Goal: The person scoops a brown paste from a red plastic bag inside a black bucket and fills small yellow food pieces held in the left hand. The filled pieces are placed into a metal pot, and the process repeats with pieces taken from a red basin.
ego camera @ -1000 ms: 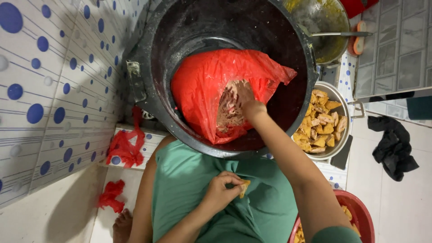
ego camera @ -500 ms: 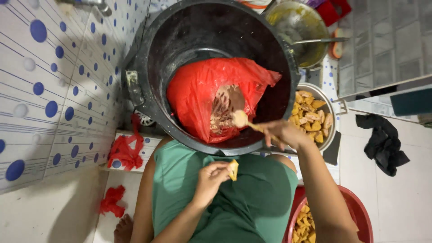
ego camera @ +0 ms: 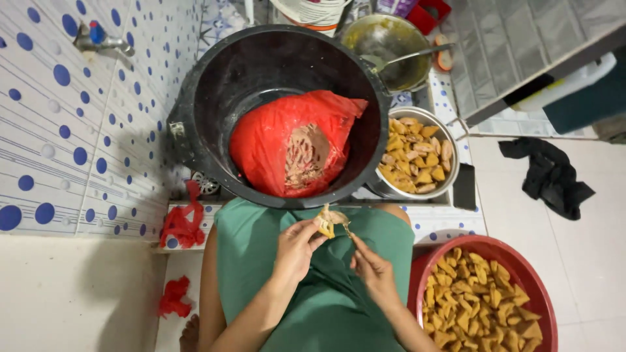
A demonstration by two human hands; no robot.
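Note:
My left hand (ego camera: 297, 248) holds a small yellow piece (ego camera: 326, 221) over my green lap. My right hand (ego camera: 375, 270) is just to its right and pinches a thin strip at the edge of that same piece. Ahead of my knees stands a big black bucket (ego camera: 215, 85) with a red plastic bag (ego camera: 261, 143) inside, open on a brownish heap of scraps (ego camera: 305, 156). A metal bowl (ego camera: 450, 153) of yellow pieces sits to the right of the bucket. A red basin (ego camera: 541, 287) full of similar pieces is at my right side.
A white tiled wall with blue dots and a tap (ego camera: 98, 40) is on the left. Red plastic scraps (ego camera: 182, 221) lie by the step. Behind the bucket stands a metal pot (ego camera: 391, 39) with a spoon. A black cloth (ego camera: 548, 176) lies on the floor at right.
My right hand has drawn back out of the bucket's red bag to my lap and joined my left hand on the yellow piece. The view has tilted a little.

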